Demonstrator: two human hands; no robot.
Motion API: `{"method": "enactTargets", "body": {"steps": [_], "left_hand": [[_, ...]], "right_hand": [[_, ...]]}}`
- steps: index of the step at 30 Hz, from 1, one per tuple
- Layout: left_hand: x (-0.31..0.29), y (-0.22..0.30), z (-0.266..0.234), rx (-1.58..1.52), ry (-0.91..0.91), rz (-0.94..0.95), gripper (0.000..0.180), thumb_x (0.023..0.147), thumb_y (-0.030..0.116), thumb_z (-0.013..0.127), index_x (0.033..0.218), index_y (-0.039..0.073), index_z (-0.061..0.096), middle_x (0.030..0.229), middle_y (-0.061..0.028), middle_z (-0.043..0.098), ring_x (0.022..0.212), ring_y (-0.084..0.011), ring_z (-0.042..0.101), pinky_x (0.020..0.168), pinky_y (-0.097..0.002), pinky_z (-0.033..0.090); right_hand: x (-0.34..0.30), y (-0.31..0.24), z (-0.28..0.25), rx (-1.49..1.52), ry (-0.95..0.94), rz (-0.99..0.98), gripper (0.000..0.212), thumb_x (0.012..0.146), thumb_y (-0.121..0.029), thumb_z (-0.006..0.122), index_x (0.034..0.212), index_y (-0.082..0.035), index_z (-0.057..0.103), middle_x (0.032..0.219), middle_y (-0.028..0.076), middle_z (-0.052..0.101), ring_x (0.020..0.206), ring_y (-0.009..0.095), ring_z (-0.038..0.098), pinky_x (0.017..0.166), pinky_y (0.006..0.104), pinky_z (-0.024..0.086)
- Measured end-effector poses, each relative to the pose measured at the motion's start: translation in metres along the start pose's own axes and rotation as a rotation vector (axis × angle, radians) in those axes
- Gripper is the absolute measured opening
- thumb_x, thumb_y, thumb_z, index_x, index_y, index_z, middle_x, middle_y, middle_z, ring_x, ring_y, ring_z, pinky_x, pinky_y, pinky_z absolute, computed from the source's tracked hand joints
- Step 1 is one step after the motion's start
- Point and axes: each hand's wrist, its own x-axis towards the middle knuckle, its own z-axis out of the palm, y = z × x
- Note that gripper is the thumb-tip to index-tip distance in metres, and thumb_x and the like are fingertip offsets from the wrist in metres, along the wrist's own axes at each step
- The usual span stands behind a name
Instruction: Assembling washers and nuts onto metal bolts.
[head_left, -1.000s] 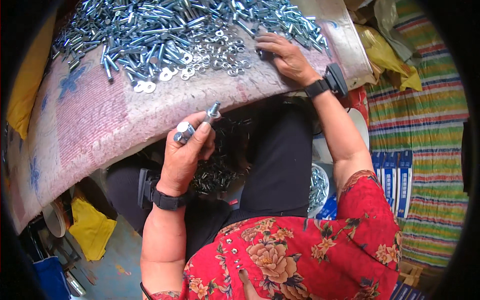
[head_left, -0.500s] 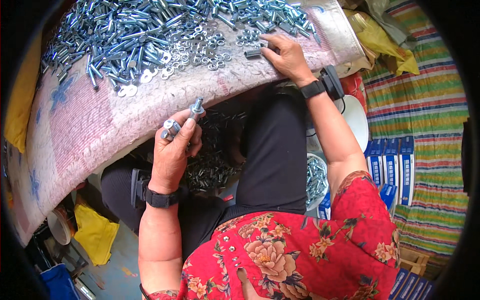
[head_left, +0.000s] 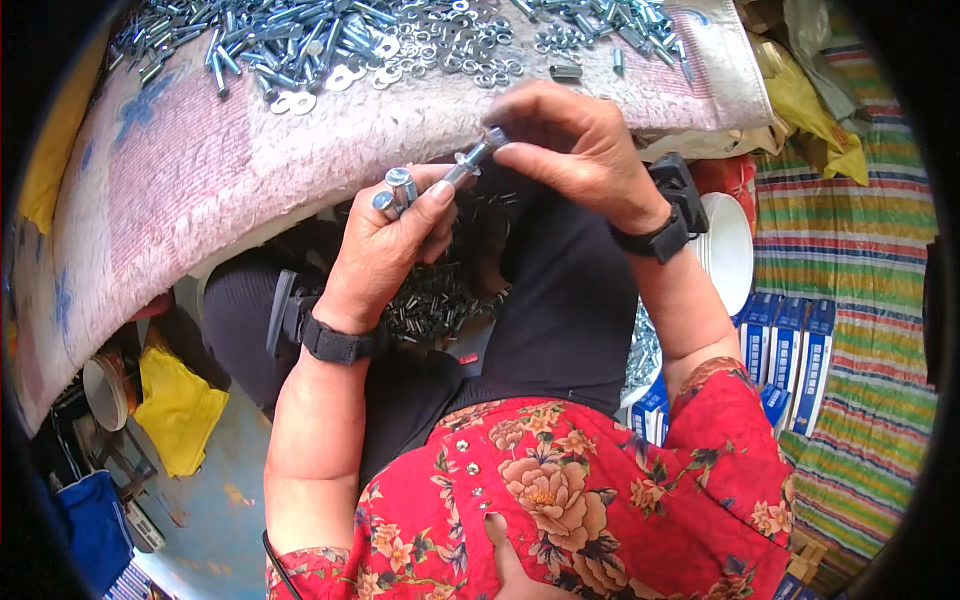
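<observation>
My left hand is closed around several metal bolts. Two round-headed bolts stick up between its thumb and fingers. Another, an expansion bolt with a washer on it, points up and right from the thumb tip. At that bolt's threaded end my right hand pinches a small shiny nut between thumb and fingers, the fingers smeared by motion. Beyond the hands, on a worn pink and white cloth, lie a pile of loose bolts, flat washers, rings and small nuts.
Dark metal pieces fill a container below, between my knees. To my right stand a white tub, a bucket of bolts and blue and white boxes on striped sheeting. A yellow cloth hangs at the left.
My right hand has come from the small nuts on the cloth to the bolt in my left hand. The left hand has moved up and right. The view has shifted.
</observation>
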Motion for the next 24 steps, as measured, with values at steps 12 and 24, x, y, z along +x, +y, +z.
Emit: {"method": "enactTargets", "body": {"steps": [12,24], "left_hand": [[-0.012,0.009,-0.004,-0.026,-0.061,0.016,0.022,0.088,0.019,0.053,0.100,0.002,0.059,0.060,0.0043,0.044,0.050,-0.0040,0.038,0.043,-0.0183,0.030],[-0.016,0.009,0.005,0.117,-0.122,0.157,0.021,0.089,0.019,0.052,0.099,0.002,0.059,0.061,0.0067,0.046,0.050,-0.0010,0.039,0.045,-0.0173,0.031]], "right_hand": [[0.002,-0.016,0.011,-0.146,-0.056,-0.050,0.014,0.073,-0.012,0.068,0.078,-0.002,0.059,0.067,0.007,0.056,0.060,0.013,0.054,0.053,0.0250,0.041],[0.025,0.005,0.027,0.304,0.638,-0.185,0.043,0.094,-0.039,0.032,0.087,-0.002,0.054,0.084,0.008,0.058,0.081,0.015,0.054,0.076,0.0298,0.040]]}}
